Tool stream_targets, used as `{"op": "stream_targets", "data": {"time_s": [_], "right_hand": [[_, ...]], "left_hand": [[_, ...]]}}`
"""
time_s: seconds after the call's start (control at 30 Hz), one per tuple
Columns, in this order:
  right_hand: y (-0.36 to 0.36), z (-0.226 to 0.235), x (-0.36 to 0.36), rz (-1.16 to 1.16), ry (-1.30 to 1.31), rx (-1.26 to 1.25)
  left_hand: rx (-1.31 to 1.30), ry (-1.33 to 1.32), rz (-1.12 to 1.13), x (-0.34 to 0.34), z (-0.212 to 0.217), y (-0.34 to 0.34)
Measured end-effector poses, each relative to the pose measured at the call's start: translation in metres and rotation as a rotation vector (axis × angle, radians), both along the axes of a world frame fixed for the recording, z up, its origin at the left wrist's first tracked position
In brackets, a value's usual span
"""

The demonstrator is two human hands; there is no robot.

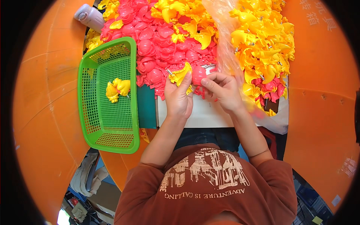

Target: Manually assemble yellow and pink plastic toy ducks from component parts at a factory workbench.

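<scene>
Head view: left hand closed around yellow plastic part, thumb along its edge. Right hand pinching pink plastic part with fingertips, both parts touching, held above white board at table edge. Parts look light, rigid, smooth, likely slippery; best gripped at rounded body, clear of metal pin. Pile of pink and yellow pieces behind. Green basket left, two yellow pieces inside.

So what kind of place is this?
Probably a small toy-assembly workshop: heaps of pink parts and yellow parts cover the bench, and a green basket holds finished pieces.
</scene>
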State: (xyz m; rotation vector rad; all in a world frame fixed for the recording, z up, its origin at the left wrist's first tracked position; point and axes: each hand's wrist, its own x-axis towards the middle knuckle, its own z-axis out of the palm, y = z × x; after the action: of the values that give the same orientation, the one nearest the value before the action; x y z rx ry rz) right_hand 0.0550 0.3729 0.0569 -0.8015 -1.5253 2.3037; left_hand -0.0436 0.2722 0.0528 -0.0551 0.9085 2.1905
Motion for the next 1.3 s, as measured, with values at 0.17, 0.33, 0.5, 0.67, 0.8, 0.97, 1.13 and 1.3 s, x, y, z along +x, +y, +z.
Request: {"op": "stream_targets", "data": {"time_s": [0.17, 0.33, 0.5, 0.67, 0.8, 0.97, 1.13, 1.3], "right_hand": [[-0.016, 0.01, -0.001, -0.17, 0.223, 0.039], [-0.025, 0.017, -0.002, -0.025, 0.207, 0.7], [-0.03, 0.017, -0.006, -0.142, 0.096, 0.896], [-0.038, 0.017, -0.009, -0.159, 0.137, 0.767], [-0.039, 0.018, -0.007, -0.161, 0.077, 0.87], [-0.041, 0.023, -0.007, -0.159, 0.05, 1.076], [-0.037, 0.027, -0.006, -0.116, 0.109, 1.165], [-0.037, 0.027, -0.001, -0.112, 0.107, 1.24]], "left_hand": [[0.019, 0.036, -0.059, 0.0, -0.006, -0.003], [0.236, -0.226, -0.172, -0.002, 0.01, -0.01], [0.177, -0.212, -0.137, 0.004, 0.014, -0.008], [0.378, -0.24, -0.19, 0.004, 0.006, -0.013], [0.34, -0.156, -0.184, 0.006, -0.002, -0.013], [0.246, -0.106, -0.144, 0.01, 0.006, -0.011], [0.224, -0.151, -0.14, 0.011, 0.01, -0.014], [0.254, -0.131, -0.2, 0.012, 0.009, -0.016]]}}
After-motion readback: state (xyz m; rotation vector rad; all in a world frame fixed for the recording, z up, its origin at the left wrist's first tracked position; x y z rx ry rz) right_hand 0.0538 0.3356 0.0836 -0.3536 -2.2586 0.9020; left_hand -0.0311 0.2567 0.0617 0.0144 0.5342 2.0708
